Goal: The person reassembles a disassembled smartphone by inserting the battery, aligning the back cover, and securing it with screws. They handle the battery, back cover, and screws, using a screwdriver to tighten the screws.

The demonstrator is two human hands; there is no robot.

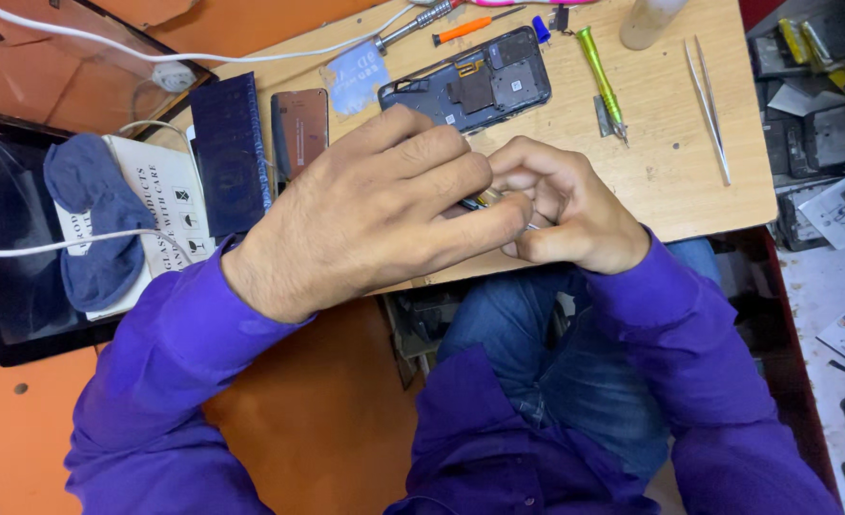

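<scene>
i saw left hand [375, 215] and right hand [561, 210] pinched together on a small part [487, 198] | opened phone [467, 81] lay uncovered, unassembled | tweezers [710, 107] untouched

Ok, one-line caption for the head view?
Left hand and right hand pinch a small part together over a wooden table, beside an opened phone.

The light is bright and even, coming from above. The wooden surface [670, 181] shows only soft, short shadows. The dark screen [12, 257] on the left has weak glare. The focus is sharp, and the edges bend a little.
</scene>
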